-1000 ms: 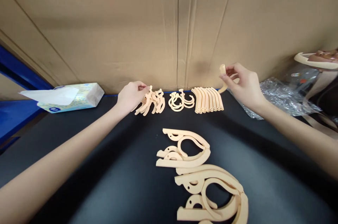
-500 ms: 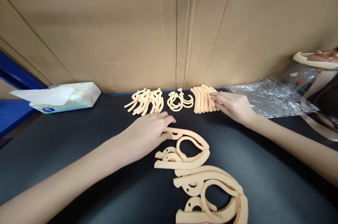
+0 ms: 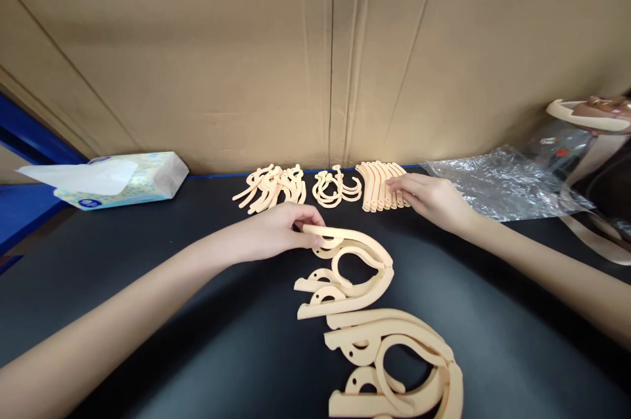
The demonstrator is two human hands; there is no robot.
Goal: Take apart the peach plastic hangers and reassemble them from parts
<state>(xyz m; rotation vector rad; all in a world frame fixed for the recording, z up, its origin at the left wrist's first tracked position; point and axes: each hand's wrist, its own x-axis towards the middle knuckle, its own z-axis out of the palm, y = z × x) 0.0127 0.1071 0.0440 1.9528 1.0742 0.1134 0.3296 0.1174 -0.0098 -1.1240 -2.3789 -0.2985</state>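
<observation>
My left hand (image 3: 276, 236) pinches the left tip of a beige folded plastic hanger (image 3: 352, 268), lifting that end off the black table (image 3: 148, 314). More folded hangers (image 3: 399, 360) lie overlapped below it. My right hand (image 3: 431, 198) rests with fingers stretched flat on a row of curved beige arm pieces (image 3: 379, 185) at the back. Left of that row sit a small pile of hook pieces (image 3: 335, 187) and a pile of forked pieces (image 3: 271, 187).
A cardboard wall (image 3: 315, 57) stands behind the table. A tissue pack (image 3: 118, 179) lies at the back left beside a blue frame (image 3: 29, 143). Crinkled clear plastic (image 3: 503, 185) and a beige item (image 3: 586, 116) sit at the right.
My left hand left the forked pieces, came down to the nearest hanger and now raises its tip. My right hand set its curved piece into the row and rests on it.
</observation>
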